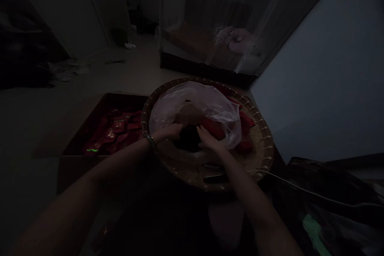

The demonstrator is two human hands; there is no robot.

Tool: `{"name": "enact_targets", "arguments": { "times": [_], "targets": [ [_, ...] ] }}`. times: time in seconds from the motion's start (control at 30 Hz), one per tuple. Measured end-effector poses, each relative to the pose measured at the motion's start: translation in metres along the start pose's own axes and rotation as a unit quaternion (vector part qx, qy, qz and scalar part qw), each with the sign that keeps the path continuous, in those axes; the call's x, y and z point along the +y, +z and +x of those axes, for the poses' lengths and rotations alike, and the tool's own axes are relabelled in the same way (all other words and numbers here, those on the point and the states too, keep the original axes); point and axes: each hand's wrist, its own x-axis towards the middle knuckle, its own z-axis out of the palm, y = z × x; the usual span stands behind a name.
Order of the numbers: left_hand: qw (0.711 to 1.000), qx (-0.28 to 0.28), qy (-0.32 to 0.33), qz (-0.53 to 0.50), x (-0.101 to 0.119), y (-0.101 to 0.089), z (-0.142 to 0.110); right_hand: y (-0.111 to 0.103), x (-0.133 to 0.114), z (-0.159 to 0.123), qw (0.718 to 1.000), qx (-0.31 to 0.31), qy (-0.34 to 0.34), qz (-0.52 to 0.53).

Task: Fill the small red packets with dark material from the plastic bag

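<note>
The light is dim. A round woven basket [265,144] stands in front of me, with a clear plastic bag [195,92] spread open inside it. Both hands reach into the bag's mouth, on either side of a black thing [188,138] whose kind is too dark to tell. My left hand [172,131], a bracelet [151,141] on its wrist, has its fingers closed at the thing's left edge. On the opposite edge, my right hand [207,139] grips with bent fingers. Something red [213,126] lies just beyond my right hand.
Left of the basket is a box [81,132] of red packets [111,134]. More red pieces [246,119] lie at the basket's right side. A dark flat object [214,179] rests near its front rim, and a white cable [300,188] runs off right. A netted bed [207,44] stands behind.
</note>
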Motion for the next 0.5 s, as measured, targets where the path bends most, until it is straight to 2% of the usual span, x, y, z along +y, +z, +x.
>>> {"name": "enact_targets", "arguments": {
  "times": [0.17,0.27,0.5],
  "targets": [
    [0.999,0.002,0.041,-0.031,0.006,0.003,-0.007,-0.001,0.007,0.009,0.998,-0.006,0.063,-0.018],
    [0.997,-0.012,0.056,-0.047,0.009,0.004,-0.011,-0.009,0.021,0.012,0.998,-0.005,0.067,-0.010],
    [0.997,0.004,0.050,-0.063,0.002,0.012,-0.013,-0.030,0.049,0.020,0.998,0.008,0.066,-0.011]
  ]
}}
